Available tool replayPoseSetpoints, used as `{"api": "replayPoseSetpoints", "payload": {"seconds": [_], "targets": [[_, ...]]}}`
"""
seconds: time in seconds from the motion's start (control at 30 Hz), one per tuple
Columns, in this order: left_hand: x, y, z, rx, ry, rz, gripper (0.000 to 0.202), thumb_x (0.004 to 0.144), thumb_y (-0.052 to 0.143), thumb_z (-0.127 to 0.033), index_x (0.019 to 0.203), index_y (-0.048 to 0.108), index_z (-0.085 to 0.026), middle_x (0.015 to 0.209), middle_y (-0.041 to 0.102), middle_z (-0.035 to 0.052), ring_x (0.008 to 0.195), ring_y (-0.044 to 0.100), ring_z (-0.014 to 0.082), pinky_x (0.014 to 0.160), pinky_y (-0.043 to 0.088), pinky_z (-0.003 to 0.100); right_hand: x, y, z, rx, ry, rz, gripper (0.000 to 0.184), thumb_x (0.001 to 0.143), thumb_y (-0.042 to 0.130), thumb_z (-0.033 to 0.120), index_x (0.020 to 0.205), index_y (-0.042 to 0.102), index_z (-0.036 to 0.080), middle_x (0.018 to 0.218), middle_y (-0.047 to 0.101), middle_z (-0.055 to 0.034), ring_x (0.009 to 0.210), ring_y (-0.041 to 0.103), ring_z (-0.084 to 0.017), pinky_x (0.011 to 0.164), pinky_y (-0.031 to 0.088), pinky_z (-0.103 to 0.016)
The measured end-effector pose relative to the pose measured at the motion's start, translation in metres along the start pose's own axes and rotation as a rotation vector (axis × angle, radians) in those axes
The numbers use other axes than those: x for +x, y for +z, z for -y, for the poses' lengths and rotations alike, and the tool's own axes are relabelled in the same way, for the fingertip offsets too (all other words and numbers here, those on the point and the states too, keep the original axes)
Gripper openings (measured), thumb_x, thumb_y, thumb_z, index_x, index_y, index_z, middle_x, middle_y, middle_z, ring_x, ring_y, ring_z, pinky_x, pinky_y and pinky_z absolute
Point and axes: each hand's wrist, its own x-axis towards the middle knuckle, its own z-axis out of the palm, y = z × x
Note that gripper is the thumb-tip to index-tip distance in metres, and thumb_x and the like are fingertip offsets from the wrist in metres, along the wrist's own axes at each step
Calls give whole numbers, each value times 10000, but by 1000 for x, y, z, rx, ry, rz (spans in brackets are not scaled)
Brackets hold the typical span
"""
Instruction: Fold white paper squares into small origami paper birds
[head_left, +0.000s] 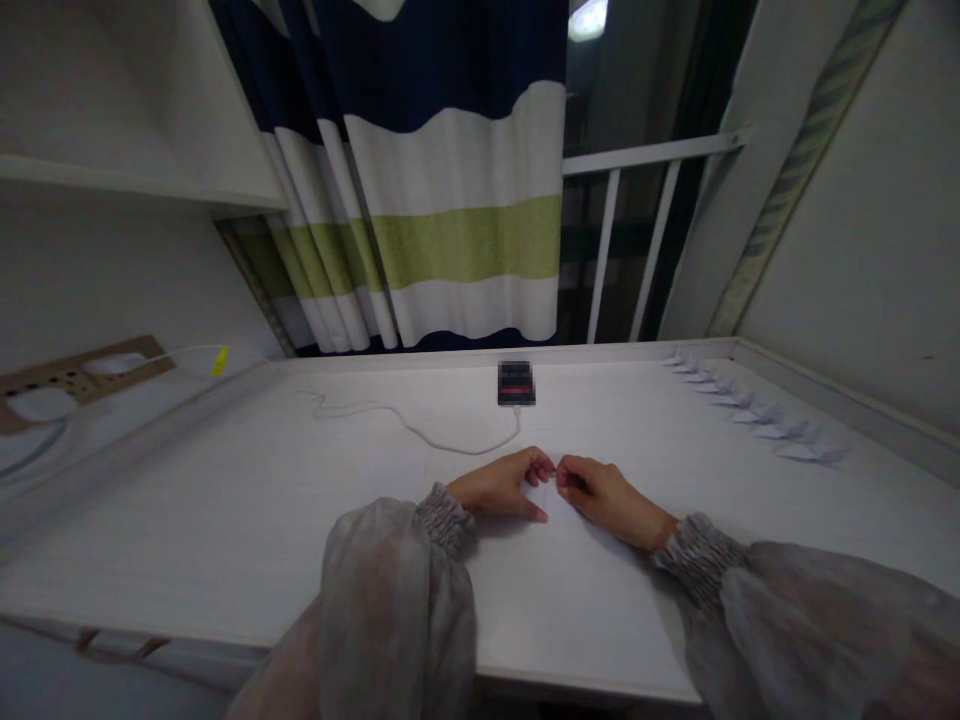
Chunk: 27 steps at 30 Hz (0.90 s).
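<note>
My left hand [514, 483] and my right hand [611, 502] meet over the middle of the white desk. A small piece of white paper [535, 494] lies between them and barely stands out from the desktop. The fingers of my left hand curl at its upper edge, with the thumb lower down on the near side. My right hand pinches at the right edge, thumb against fingers. The paper's exact shape is hard to make out, as the fingers cover part of it.
Several folded white paper pieces [772, 425] stand in a row along the desk's right side. A phone [517, 383] lies at the back, joined to a white cable [450, 447]. A power strip [82, 380] sits at the left wall. Behind the desk [225, 520] hangs a striped curtain [465, 240].
</note>
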Motion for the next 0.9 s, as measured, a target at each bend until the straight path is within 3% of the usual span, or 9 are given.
{"api": "replayPoseSetpoints", "payload": {"seconds": [0.1,0.17,0.27,0.4,0.6,0.9], "targets": [[0,1,-1,15,-15,-29,567,475,743,-210,971,478,-145,892,500,24,822,444,126,773,374,273,0,1,-2,23,4,-14,40,716,458,160,697,484,185,633,523,14,603,458,-122,577,312,-236],[2,4,-1,16,-27,-49,475,543,706,-281,950,507,-139,865,512,21,772,455,115,723,382,256,1,2,-5,42,0,-29,19,721,471,177,708,483,185,620,517,18,589,454,-121,565,319,-235],[6,11,1,64,-83,-223,327,622,641,-276,901,547,-133,773,518,5,660,452,95,637,380,235,1,3,-10,75,-18,-65,26,713,497,182,738,493,183,641,529,12,594,466,-125,564,340,-240],[9,17,2,228,-108,-338,416,575,675,-335,929,579,-138,788,504,13,653,452,110,628,376,248,1,3,-15,38,-13,-137,114,698,554,210,799,532,162,779,552,-47,729,510,-167,654,384,-278],[7,18,0,259,-115,-338,343,593,665,-330,869,604,-137,751,458,-1,642,428,100,627,365,235,2,5,-13,-57,51,-151,187,682,597,232,852,580,157,901,545,-83,912,484,-226,799,358,-349],[8,22,-1,226,-110,-329,409,580,678,-317,937,567,-151,790,483,3,640,428,96,614,368,228,1,1,-6,39,91,-118,163,638,562,131,787,509,171,798,542,-33,815,485,-184,749,359,-323]]}}
